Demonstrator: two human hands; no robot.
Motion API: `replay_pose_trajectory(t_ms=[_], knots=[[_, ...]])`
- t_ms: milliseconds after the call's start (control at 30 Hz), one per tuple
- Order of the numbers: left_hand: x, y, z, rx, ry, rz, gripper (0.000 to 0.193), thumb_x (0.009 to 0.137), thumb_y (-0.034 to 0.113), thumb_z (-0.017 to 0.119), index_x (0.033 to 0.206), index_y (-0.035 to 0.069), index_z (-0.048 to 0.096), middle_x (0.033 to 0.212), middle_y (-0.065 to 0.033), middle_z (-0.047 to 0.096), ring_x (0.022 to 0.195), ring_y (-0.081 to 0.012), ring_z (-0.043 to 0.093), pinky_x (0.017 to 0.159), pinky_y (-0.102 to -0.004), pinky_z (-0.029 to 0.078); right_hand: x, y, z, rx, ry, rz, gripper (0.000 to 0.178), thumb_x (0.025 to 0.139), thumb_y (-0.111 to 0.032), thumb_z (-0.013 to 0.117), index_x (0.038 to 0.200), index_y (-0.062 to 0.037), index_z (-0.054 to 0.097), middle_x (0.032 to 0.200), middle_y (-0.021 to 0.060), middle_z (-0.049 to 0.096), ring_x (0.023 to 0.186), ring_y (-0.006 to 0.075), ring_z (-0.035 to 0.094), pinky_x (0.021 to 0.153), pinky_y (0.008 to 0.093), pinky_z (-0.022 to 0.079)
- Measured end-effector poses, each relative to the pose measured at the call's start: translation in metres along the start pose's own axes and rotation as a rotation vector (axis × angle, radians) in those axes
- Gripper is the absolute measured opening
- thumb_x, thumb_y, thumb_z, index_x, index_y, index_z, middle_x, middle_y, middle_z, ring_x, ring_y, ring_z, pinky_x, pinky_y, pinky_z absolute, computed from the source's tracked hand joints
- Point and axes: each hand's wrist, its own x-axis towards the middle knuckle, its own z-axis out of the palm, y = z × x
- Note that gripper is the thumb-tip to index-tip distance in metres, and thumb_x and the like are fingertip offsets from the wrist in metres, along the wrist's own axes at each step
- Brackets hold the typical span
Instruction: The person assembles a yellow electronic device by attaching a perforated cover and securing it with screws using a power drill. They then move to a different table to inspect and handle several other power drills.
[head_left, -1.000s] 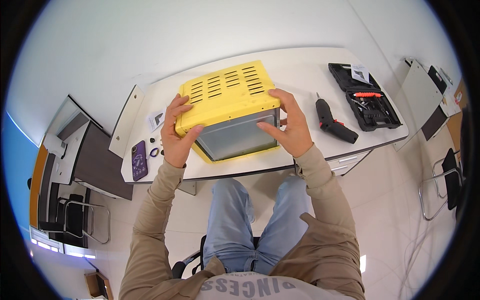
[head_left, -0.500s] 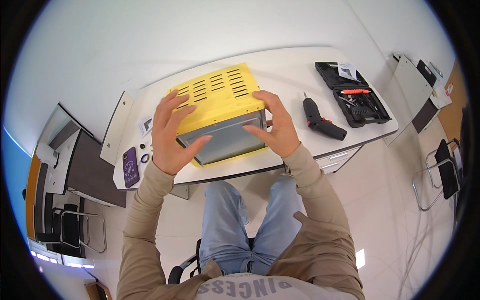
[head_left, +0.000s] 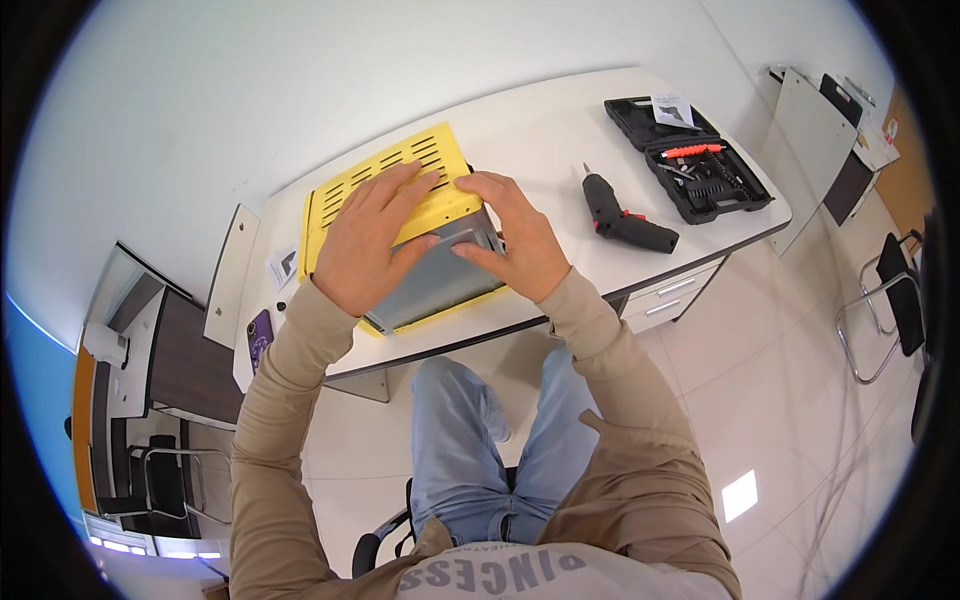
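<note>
A boxy yellow housing with rows of vent slots on top, like a small oven's casing, stands on the white table in front of me. Its grey metal side faces me. My left hand lies over the near top edge, fingers stretched across the slotted top and thumb at the grey side. At the near right corner, my right hand has its fingers on the yellow edge and its thumb against the grey side. Both hands grip the housing. My left hand and forearm hide its near left part.
On the white table, a black cordless screwdriver lies right of the housing. Beyond it sits an open black tool case with bits and an orange-red shaft. A purple phone and a paper leaflet lie at the left.
My hands have drawn closer together, and my left fingers reach farther over the top. The housing appears slightly turned and shifted left. The whole view has also tilted a little.
</note>
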Motion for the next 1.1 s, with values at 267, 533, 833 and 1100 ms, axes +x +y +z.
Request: replay_pose_trajectory(t_ms=[267, 533, 833, 1100], knots=[[0.006, 0.006, 0.004, 0.013, 0.04, -0.034, 0.059, 0.079, 0.014, 0.075, 0.133, 0.006, 0.053, 0.136, -0.015, 0.052, 0.123, -0.0346, 0.051, 0.102, -0.0408, 0.043, 0.001, 0.0, -0.005, 0.087, -0.006, 0.014, 0.064, 0.078, -0.008, 0.074, 0.134, -0.0188, 0.044, 0.132, 0.0094, 0.049, 0.113, 0.0315, 0.056, 0.089, 0.0385, 0.052], [-0.028, -0.01, -0.023, 0.289, 0.083, -0.08, 0.062, 0.073, 0.014, 0.08, 0.129, 0.003, 0.055, 0.131, -0.0171, 0.056, 0.123, -0.0369, 0.051, 0.101, -0.0426, 0.043, -0.001, 0.004, -0.006, 0.046, 0.025, -0.004, 0.065, 0.079, -0.012, 0.074, 0.135, -0.0218, 0.043, 0.132, 0.0089, 0.049, 0.103, 0.0313, 0.061, 0.085, 0.0388, 0.054], [-0.084, -0.055, 0.004, -0.546, 0.286, -0.477, 0.07, 0.081, 0.019, 0.075, 0.142, 0.002, 0.044, 0.143, -0.0186, 0.045, 0.129, -0.0258, 0.047, 0.105, -0.0357, 0.039, -0.004, -0.004, 0.0, 0.022, 0.044, 0.028, 0.07, 0.077, -0.01, 0.074, 0.137, -0.0268, 0.042, 0.131, 0.0102, 0.05, 0.095, 0.031, 0.064, 0.078, 0.0378, 0.056], [-0.08, -0.057, 0.015, -0.549, 0.33, -0.413, 0.073, 0.094, 0.046, 0.058, 0.143, -0.004, 0.038, 0.145, -0.016, 0.043, 0.132, -0.0242, 0.043, 0.111, -0.0357, 0.031, -0.009, -0.01, 0.007, 0.006, 0.124, 0.094, 0.087, 0.076, -0.01, 0.075, 0.149, -0.0299, 0.033, 0.131, 0.0137, 0.051, 0.103, 0.0313, 0.061, 0.079, 0.0368, 0.056]])
